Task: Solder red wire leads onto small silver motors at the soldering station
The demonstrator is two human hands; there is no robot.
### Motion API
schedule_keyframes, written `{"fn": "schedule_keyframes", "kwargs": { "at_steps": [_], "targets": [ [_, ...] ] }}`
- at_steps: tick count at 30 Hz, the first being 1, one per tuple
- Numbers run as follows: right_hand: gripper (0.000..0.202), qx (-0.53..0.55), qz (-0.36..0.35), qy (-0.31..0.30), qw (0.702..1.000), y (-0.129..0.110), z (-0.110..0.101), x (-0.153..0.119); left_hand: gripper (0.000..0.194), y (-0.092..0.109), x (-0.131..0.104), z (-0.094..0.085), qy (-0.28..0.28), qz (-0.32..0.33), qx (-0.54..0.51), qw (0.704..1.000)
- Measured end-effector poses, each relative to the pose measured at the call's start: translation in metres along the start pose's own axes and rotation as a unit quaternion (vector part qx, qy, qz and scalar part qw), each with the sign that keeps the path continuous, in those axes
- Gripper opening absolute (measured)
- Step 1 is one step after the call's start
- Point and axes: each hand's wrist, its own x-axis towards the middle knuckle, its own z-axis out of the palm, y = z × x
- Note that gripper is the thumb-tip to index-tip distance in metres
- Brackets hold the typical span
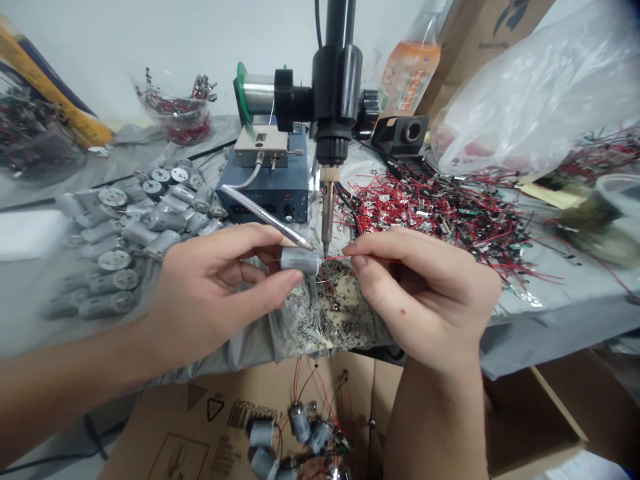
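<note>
My left hand (220, 287) grips a small grey electric motor (299, 261) between thumb and fingers, its terminal end facing right. Between thumb and forefinger, my right hand (425, 293) pinches a thin red wire (334, 258) whose end reaches the motor's terminal. Straight above that spot points the tip of a soldering iron (327, 220), fixed upright in a black holder. From the left, a metal solder feed tube (270, 218) ends just over the motor. Whether the wire is joined to the terminal is too small to tell.
Loose motors (145, 223) lie heaped at left, red and black wires (425, 207) at right. Behind stand a blue soldering unit (270, 187) and a solder spool (257, 92). Solder scraps litter the table's front edge. Below, a cardboard box (200, 427) holds several wired motors (300, 423).
</note>
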Motion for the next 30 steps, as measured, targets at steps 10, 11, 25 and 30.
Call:
{"fn": "schedule_keyframes", "kwargs": {
  "at_steps": [10, 11, 25, 30],
  "targets": [
    [0.021, -0.017, 0.014, 0.017, 1.000, 0.000, 0.001, 0.000, 0.024, 0.002, 0.003, 0.006, 0.004, -0.008, -0.023, 1.000],
    [0.021, -0.015, 0.013, 0.020, 1.000, 0.000, 0.000, 0.000, 0.024, 0.002, 0.004, 0.007, 0.009, -0.009, -0.026, 1.000],
    [0.022, -0.010, 0.015, 0.033, 0.999, 0.002, 0.001, -0.002, 0.026, 0.002, 0.007, 0.006, 0.003, -0.012, -0.006, 1.000],
    [0.022, 0.007, 0.007, 0.031, 0.999, 0.003, 0.001, -0.002, 0.026, 0.004, 0.008, 0.007, 0.017, -0.004, -0.011, 1.000]
  ]
}}
